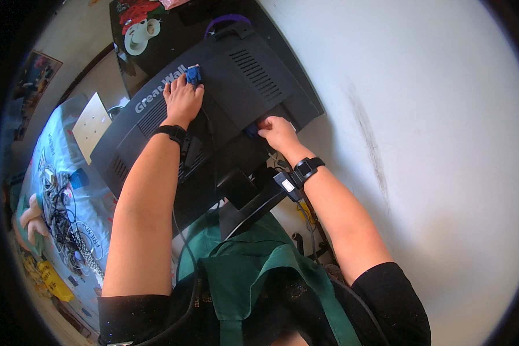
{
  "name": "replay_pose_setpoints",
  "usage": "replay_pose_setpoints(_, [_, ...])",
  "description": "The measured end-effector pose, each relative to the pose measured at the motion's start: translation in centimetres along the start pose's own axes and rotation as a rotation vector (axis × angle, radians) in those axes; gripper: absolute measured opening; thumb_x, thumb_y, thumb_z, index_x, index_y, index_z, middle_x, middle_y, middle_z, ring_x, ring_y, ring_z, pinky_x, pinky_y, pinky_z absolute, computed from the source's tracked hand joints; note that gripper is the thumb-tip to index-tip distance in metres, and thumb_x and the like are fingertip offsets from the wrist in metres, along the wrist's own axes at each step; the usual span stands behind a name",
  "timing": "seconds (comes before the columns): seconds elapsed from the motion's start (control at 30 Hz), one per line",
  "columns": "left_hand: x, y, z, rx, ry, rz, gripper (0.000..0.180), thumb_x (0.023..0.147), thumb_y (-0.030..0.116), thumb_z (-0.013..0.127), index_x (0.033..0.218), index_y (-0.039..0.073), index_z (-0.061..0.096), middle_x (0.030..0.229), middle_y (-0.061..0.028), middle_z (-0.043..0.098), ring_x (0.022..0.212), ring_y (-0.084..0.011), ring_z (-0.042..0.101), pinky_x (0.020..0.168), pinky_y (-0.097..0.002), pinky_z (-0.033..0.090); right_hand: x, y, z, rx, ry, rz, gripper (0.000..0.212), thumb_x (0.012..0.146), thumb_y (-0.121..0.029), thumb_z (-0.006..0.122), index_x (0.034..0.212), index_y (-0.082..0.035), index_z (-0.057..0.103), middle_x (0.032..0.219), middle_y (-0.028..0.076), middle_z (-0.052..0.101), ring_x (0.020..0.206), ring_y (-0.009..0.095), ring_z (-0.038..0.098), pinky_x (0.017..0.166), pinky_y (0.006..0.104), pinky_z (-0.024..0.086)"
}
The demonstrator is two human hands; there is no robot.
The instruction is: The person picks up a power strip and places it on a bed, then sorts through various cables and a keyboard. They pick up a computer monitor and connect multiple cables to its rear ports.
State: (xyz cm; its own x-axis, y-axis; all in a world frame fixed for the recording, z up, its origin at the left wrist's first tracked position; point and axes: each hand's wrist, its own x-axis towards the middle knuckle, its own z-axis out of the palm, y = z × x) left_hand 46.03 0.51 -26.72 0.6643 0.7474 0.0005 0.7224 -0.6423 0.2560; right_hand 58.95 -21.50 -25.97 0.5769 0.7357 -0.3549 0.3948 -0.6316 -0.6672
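Observation:
A black monitor (225, 86) lies before me with its vented back facing up. On that back rests my left hand (183, 105), its fingers around a blue VGA connector (194, 74) whose metal end points away from me. A thin dark cable (211, 124) runs down the casing below this hand. At the recess near the monitor's right lower edge, my right hand (279, 134) has its fingertips pinched on a second blue connector (252, 130), mostly hidden by the recess and the fingers. Whether that connector is seated in a port cannot be seen.
Close to my right wrist hangs a black adapter (287, 183) with a white label, among cables. A white wall (432, 115) borders the right side. White cups (144, 32) stand at the far left. Tangled cables (63, 213) lie on a light-blue cloth (55, 135) at left.

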Motion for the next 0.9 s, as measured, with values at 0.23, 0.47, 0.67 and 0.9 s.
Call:
replay_pose_setpoints(0.23, [0.0, 0.1, 0.0, 0.002, 0.014, 0.005, 0.044, 0.082, 0.035, 0.039, 0.101, 0.0, 0.057, 0.126, -0.0132, 0.04, 0.117, -0.0288, 0.034, 0.101, -0.0466, 0.016, 0.5, 0.7, 0.4, -0.067, -0.138, 0.14, 0.015, 0.07, -0.015, 0.062, 0.078, -0.002, 0.063, 0.07, 0.012, 0.063, 0.072, 0.026, 0.061, 0.066, 0.0355, 0.047])
replay_pose_setpoints(0.47, [0.3, 0.2, -0.4, -0.007, -0.056, 0.003, 0.043, 0.082, 0.034, 0.039, 0.097, 0.0, 0.06, 0.123, -0.0132, 0.043, 0.115, -0.0291, 0.036, 0.1, -0.0464, 0.018, 0.1, 0.4, 0.2, 0.035, -0.086, 0.116, 0.015, 0.07, -0.015, 0.061, 0.076, -0.002, 0.063, 0.066, 0.012, 0.063, 0.069, 0.027, 0.061, 0.062, 0.0359, 0.047])
replay_pose_setpoints(0.67, [0.4, -0.1, 0.1, -0.013, -0.004, 0.021, 0.044, 0.082, 0.035, 0.039, 0.096, -0.001, 0.06, 0.12, -0.0137, 0.044, 0.114, -0.0293, 0.037, 0.1, -0.0461, 0.017, -0.1, 0.6, 0.5, -0.17, 0.001, -0.071, 0.013, 0.07, -0.014, 0.06, 0.074, -0.002, 0.061, 0.073, 0.016, 0.061, 0.073, 0.032, 0.059, 0.065, 0.0393, 0.046])
replay_pose_setpoints(0.9, [0.4, -0.2, 0.3, -0.009, -0.011, 0.015, 0.044, 0.083, 0.035, 0.039, 0.097, 0.0, 0.06, 0.121, -0.0135, 0.043, 0.114, -0.0293, 0.036, 0.1, -0.0465, 0.017, -0.2, 0.8, 0.4, -0.216, 0.012, -0.15, 0.013, 0.072, -0.015, 0.059, 0.076, -0.003, 0.06, 0.076, 0.018, 0.06, 0.075, 0.034, 0.057, 0.066, 0.0422, 0.045])
